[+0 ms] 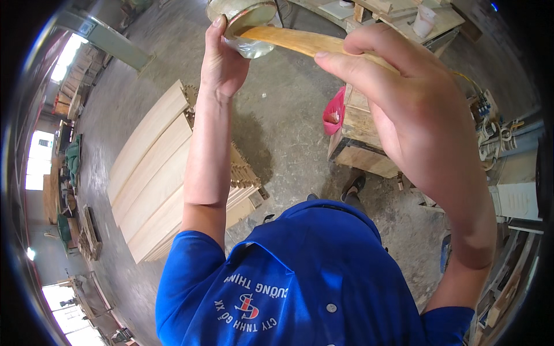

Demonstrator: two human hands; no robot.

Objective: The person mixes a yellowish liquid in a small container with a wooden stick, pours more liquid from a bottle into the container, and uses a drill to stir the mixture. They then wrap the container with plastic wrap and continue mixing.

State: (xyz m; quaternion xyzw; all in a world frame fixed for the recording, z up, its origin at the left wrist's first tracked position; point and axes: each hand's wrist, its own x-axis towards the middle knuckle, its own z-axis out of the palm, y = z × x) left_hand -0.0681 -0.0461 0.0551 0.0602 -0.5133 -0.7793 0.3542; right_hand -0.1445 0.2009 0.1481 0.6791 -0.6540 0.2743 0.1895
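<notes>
- Hands, head view: both raised at the far side, forearms bare, each w/ something in its grip.
- L hand (228,66), far & left of center: curled round a translucent, shiny cup (257,51), thumb up at its rim; the other fingers are mostly hidden, so can't tell exactly how they wrap it.
- Cup: far edge of view, partly cut off at the top; tilted, w/ its round mouth turned toward the R hand. Can't make out what, if anything, is inside.
- R hand (404,81), far right, large in view: thumb & bent index finger pinched on a flat, yellowish wooden stick (294,40); remaining fingers mostly out of sight behind the hand.
- Stick: runs L to R btwn the two hands, its left end at the cup's mouth; can't tell if it touches the inner wall.
- Near: person's own blue shirt (346,259), short-sleeved, w/ white buttons & a printed chest emblem; a dark shoe (355,183) shows just beyond it.
- Left, beside the L forearm: stack of pale wooden boards (153,173) on gray concrete floor (277,124).
- Right of center, partly behind the R hand: wooden box (366,157), pinkish-red bag (334,112) against its left side.
- Far right: workbench (447,26) w/ a whitish tub (424,22) on top.
- Far left: gray metal beam (109,43).
</notes>
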